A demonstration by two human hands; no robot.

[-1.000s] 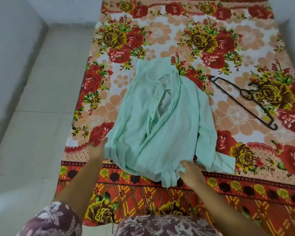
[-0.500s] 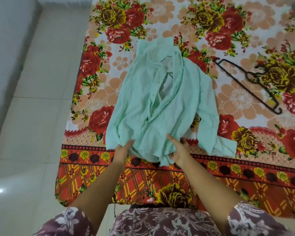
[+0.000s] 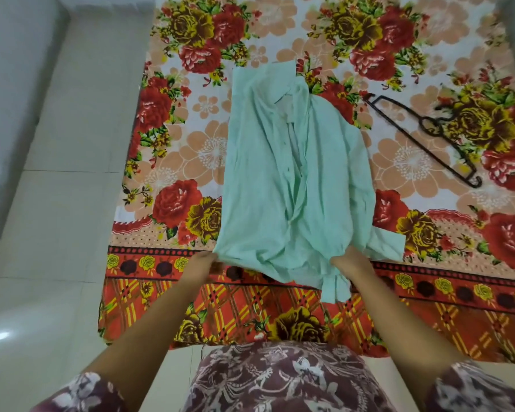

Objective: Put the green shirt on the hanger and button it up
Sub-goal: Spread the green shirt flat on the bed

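The pale green shirt [image 3: 265, 185] lies front up on the floral bedspread [image 3: 191, 138], collar at the far end, its placket open and rumpled. My left hand [image 3: 201, 267] grips the shirt's near left hem corner. At the near right of the hem my right hand [image 3: 350, 263] holds the cloth, its fingers partly hidden under the fabric. A sleeve cuff hangs past the hem between my arms. The black hanger [image 3: 419, 135] lies flat on the bedspread to the right of the shirt, apart from it.
The bedspread's near edge hangs down over the bed front toward me. Pale floor tiles [image 3: 57, 203] run along the left of the bed, and a grey wall [image 3: 9, 84] stands further left.
Both hands have moved outward from the hem's middle to its corners. The shirt's left front now lies spread flatter and straighter than before.
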